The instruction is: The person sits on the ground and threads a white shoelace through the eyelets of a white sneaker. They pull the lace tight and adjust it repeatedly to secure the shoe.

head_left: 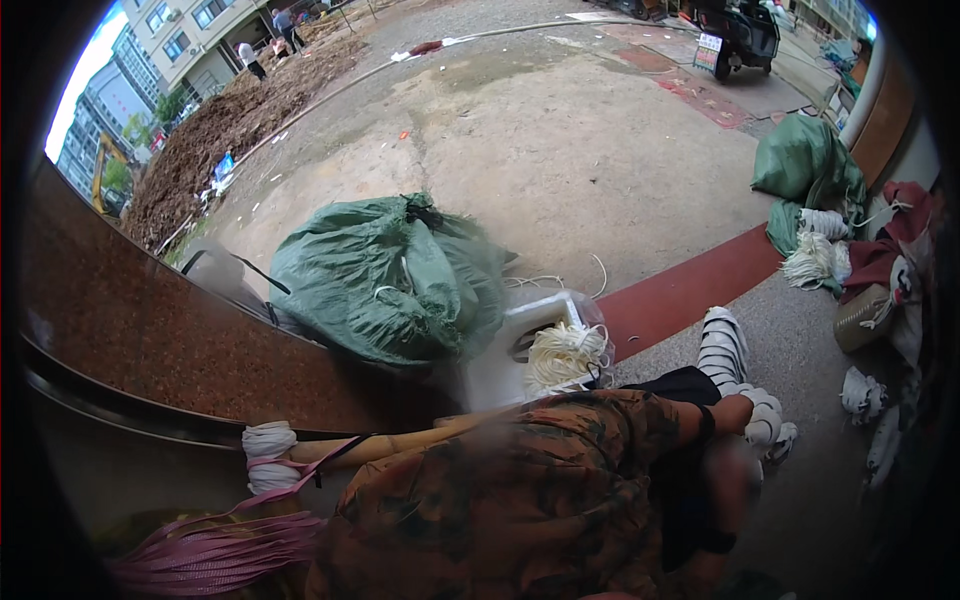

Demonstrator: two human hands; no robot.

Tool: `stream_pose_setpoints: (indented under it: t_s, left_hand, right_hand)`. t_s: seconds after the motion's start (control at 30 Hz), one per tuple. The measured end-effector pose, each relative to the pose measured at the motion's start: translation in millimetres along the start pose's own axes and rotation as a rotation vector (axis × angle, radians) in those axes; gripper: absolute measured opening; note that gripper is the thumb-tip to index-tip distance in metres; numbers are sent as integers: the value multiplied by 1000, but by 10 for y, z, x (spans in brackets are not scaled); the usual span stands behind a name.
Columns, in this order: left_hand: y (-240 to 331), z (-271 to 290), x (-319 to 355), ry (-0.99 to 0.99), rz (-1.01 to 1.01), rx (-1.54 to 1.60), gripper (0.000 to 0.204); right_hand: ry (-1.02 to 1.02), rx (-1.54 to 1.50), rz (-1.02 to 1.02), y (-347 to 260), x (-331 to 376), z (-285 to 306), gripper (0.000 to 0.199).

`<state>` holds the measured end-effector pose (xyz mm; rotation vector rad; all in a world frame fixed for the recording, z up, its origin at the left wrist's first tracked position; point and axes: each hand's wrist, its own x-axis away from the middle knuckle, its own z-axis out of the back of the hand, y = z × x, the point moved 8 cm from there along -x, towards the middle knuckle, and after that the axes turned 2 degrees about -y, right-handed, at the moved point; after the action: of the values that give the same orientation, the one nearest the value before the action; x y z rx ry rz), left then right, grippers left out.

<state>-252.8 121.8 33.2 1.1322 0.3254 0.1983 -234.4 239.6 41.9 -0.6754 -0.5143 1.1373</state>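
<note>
My left hand (pixel 735 412), at the end of a camouflage sleeve with a dark band at the wrist, is curled against a white, ribbed, wound bundle (pixel 723 345). The bundle bends down past the fingers into thick white loops (pixel 763 415) on the grey floor. My right hand (pixel 735 480) is close below it, beside the lower loops. Its fingers are smeared, so I cannot make out a hold. Dark cloth (pixel 690 385) lies between my forearms.
A large green woven sack (pixel 385 280) stands ahead-left, beside a white foam box (pixel 515 325) of cream cord (pixel 568 355). Pink straps (pixel 220 550) and a white-wrapped bamboo pole (pixel 400 445) lie at left. Another green sack (pixel 800 160) and white bundles (pixel 862 395) are at right.
</note>
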Motion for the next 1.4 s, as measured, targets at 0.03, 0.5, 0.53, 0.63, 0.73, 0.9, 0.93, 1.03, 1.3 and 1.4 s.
stream_pose_setpoints:
  t_s: [0.03,0.5,0.53,0.63,0.73,0.9,0.93,1.03,1.3,1.4]
  left_hand:
    - [-311,-255,-137,-16,37,-33,10]
    - [201,-427,500,-286,-533,-819,20]
    - [210,-445,495,-285,-546,-788,20]
    - [151,-492,418,-281,-505,-783,18]
    - [86,-451,388,-202,-412,-586,16]
    - [-53,-299,228,-260,-138,-408,15]
    - [-56,-294,210,-288,-196,-385,16]
    - [11,-249,188,-325,-287,-315,16]
    - [218,42,138,-264,-70,142,10]
    - [11,-18,132,-246,4,331,8]
  right_hand:
    - [-111,-212,36,-196,150,87,16]
    - [926,-1125,31,-122,857,483,11]
    - [951,-1130,24,-125,866,471,11]
    - [981,-1127,-1,-122,877,418,18]
    - [989,-1112,-77,-39,898,331,33]
    - [970,-1123,-264,513,879,120,22]
    - [954,-1125,-293,582,820,103,20]
    - [852,-952,-299,619,559,131,11]
    - [791,-674,-152,426,4,133,9]
    - [734,-649,-195,444,8,101,10]
